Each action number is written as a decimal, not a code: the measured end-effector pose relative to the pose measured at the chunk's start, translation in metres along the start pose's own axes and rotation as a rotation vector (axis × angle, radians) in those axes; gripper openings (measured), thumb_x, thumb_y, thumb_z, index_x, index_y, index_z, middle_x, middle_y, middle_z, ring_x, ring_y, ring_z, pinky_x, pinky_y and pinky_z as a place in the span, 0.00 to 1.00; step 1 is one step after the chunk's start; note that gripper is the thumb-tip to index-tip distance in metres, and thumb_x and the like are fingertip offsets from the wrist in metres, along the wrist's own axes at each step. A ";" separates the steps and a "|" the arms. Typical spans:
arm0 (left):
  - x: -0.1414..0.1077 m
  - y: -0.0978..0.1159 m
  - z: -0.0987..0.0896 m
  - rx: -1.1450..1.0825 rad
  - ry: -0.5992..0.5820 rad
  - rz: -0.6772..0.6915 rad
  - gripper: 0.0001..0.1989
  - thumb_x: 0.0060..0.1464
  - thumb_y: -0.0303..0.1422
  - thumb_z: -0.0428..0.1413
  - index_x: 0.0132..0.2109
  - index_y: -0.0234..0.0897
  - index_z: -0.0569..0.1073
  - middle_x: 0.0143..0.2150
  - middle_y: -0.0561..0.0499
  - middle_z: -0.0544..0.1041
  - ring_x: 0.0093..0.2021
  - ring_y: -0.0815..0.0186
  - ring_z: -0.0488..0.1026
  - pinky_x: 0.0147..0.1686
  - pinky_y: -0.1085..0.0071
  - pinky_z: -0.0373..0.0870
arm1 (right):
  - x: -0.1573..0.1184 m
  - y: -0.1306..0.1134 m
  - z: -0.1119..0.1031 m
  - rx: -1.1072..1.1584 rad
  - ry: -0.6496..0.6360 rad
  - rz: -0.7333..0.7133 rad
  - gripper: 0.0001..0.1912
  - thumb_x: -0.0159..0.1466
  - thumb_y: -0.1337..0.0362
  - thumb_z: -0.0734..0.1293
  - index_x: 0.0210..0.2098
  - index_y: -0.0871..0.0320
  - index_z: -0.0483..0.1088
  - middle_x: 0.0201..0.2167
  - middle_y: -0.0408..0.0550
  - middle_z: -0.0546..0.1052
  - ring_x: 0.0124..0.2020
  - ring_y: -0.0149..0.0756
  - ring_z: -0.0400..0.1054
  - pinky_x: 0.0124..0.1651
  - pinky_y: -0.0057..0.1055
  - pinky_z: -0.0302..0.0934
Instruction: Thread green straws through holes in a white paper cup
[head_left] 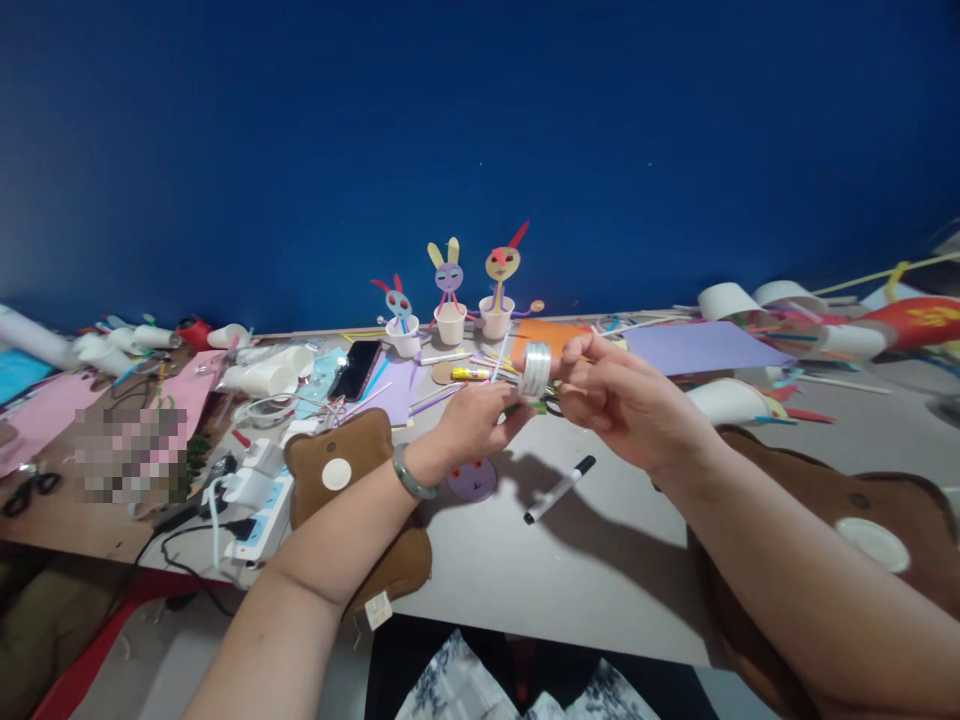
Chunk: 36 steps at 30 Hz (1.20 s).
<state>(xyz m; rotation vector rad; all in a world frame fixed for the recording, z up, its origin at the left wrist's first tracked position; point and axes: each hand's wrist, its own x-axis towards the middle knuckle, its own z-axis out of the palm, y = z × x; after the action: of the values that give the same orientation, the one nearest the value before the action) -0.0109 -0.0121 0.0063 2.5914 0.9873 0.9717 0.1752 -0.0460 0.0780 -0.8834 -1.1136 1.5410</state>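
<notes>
A roll of clear tape (535, 370) is held up over the table between my two hands. My left hand (484, 420), with a green bangle (412, 475) on its wrist, has its fingers closed at the roll's lower left. From the other side, the bent fingers of my right hand (626, 400) pinch at the roll's right edge. Any loose strip of tape is too fine to make out. Below the hands lie a purple paper face (474, 480), partly hidden by the left wrist, and a capped black-and-white marker (559, 490).
Three paper-cup puppets (451, 325) stand at the back by the blue wall. A brown hot-water bag (337, 440) and a power strip (266, 520) lie left; another brown bag (810, 540) lies right. A phone (356, 370), purple paper (709, 345) and several cups (727, 302) surround the hands.
</notes>
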 end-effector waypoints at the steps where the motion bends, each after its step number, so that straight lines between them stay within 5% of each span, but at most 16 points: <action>1: 0.000 0.000 0.000 -0.020 0.004 -0.008 0.14 0.65 0.37 0.53 0.35 0.35 0.78 0.30 0.47 0.79 0.30 0.65 0.73 0.32 0.70 0.66 | 0.000 0.000 -0.001 -0.016 -0.012 -0.028 0.15 0.50 0.67 0.70 0.33 0.52 0.62 0.22 0.34 0.66 0.14 0.21 0.45 0.20 0.29 0.35; 7: 0.000 -0.001 0.004 -0.144 0.054 -0.027 0.14 0.64 0.39 0.55 0.37 0.35 0.79 0.30 0.48 0.79 0.29 0.67 0.73 0.34 0.70 0.67 | 0.001 0.007 -0.008 -0.255 -0.054 -0.226 0.14 0.51 0.71 0.68 0.32 0.52 0.60 0.27 0.38 0.74 0.16 0.23 0.46 0.21 0.29 0.38; 16: 0.004 0.011 -0.007 -0.404 0.017 -0.126 0.20 0.64 0.44 0.55 0.29 0.35 0.75 0.25 0.51 0.75 0.27 0.71 0.67 0.31 0.72 0.64 | 0.017 0.017 -0.022 -0.510 -0.011 -0.320 0.08 0.53 0.70 0.67 0.30 0.54 0.65 0.41 0.47 0.78 0.20 0.24 0.53 0.22 0.29 0.44; 22: 0.006 0.015 -0.011 -0.692 -0.003 -0.237 0.25 0.60 0.52 0.56 0.28 0.34 0.74 0.23 0.52 0.73 0.25 0.72 0.66 0.29 0.73 0.64 | 0.021 0.025 -0.027 -0.564 -0.089 -0.301 0.10 0.57 0.70 0.68 0.38 0.52 0.67 0.22 0.36 0.65 0.18 0.27 0.53 0.22 0.28 0.47; 30: 0.005 0.011 -0.006 -0.824 -0.004 -0.310 0.25 0.58 0.53 0.58 0.28 0.34 0.75 0.21 0.54 0.70 0.23 0.74 0.63 0.25 0.74 0.59 | 0.026 0.032 -0.033 -0.562 -0.167 -0.318 0.11 0.63 0.64 0.70 0.40 0.53 0.62 0.21 0.34 0.65 0.19 0.27 0.61 0.23 0.27 0.54; 36: 0.004 0.012 -0.007 -0.908 -0.021 -0.340 0.24 0.59 0.52 0.59 0.30 0.33 0.77 0.21 0.55 0.70 0.21 0.75 0.61 0.22 0.75 0.57 | 0.028 0.033 -0.031 -0.554 -0.196 -0.321 0.21 0.60 0.58 0.75 0.38 0.52 0.58 0.25 0.33 0.64 0.20 0.26 0.64 0.22 0.25 0.55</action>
<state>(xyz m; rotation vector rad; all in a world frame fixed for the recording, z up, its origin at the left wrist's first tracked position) -0.0072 -0.0190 0.0186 1.6256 0.7032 0.9826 0.1876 -0.0142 0.0371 -0.8659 -1.7817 1.0816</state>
